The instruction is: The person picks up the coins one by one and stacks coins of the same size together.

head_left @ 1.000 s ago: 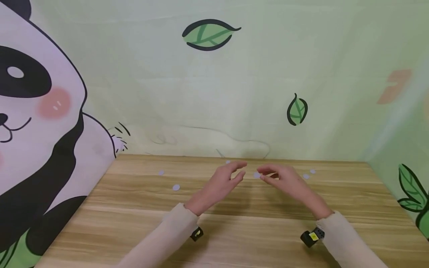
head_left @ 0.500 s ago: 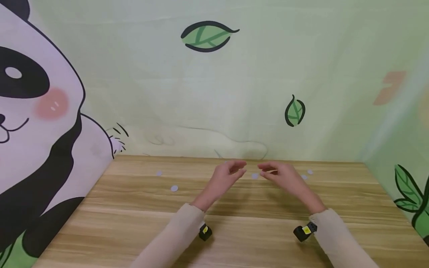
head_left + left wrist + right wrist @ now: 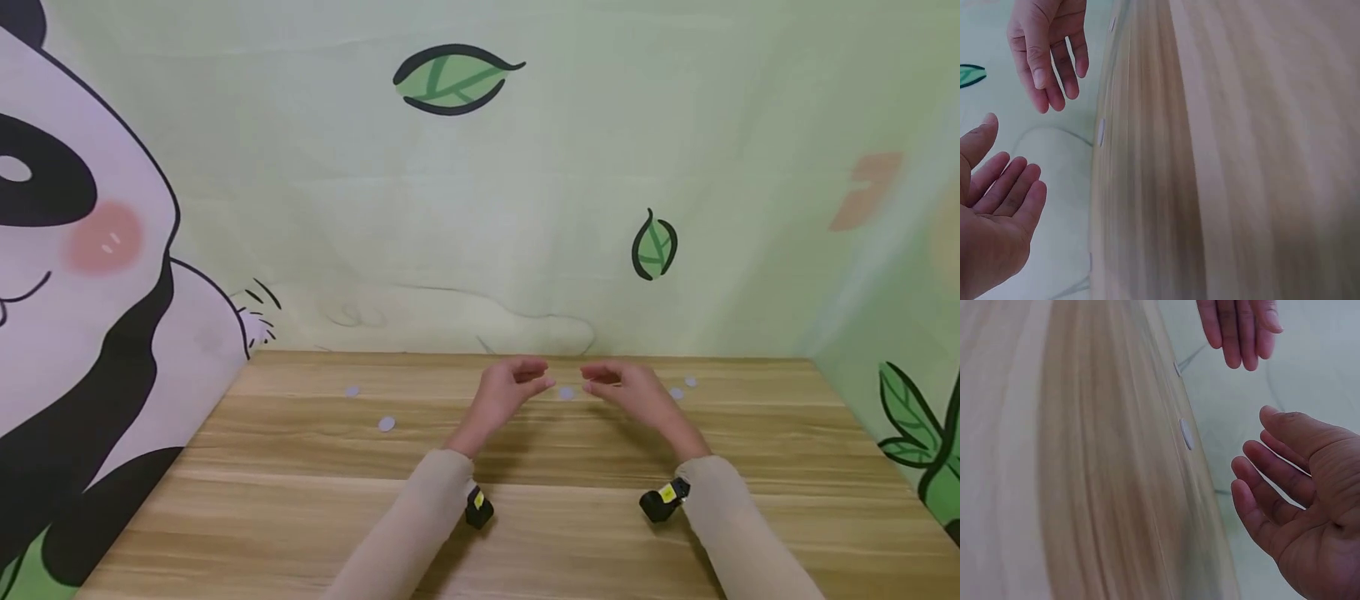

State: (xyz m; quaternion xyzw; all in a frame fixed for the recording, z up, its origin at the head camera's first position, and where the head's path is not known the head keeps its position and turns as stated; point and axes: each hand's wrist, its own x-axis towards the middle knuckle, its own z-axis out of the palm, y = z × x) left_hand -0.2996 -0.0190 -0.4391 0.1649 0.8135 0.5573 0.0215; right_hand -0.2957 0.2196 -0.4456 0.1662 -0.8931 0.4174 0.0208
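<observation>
Small white disc [image 3: 567, 393] lies flat between both hands: three o'clock of left hand [image 3: 510, 390], nine o'clock of right hand [image 3: 626, 393], fingers loosely apart, holding nothing.

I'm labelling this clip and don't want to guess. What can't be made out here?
- Head view: what the small white discs are; too small.
- Head view: any disc under the left hand or right hand; the hands cover that part of the table.
- Wrist views: table grain is blurred, and the frame edges cut off both palms.
</observation>
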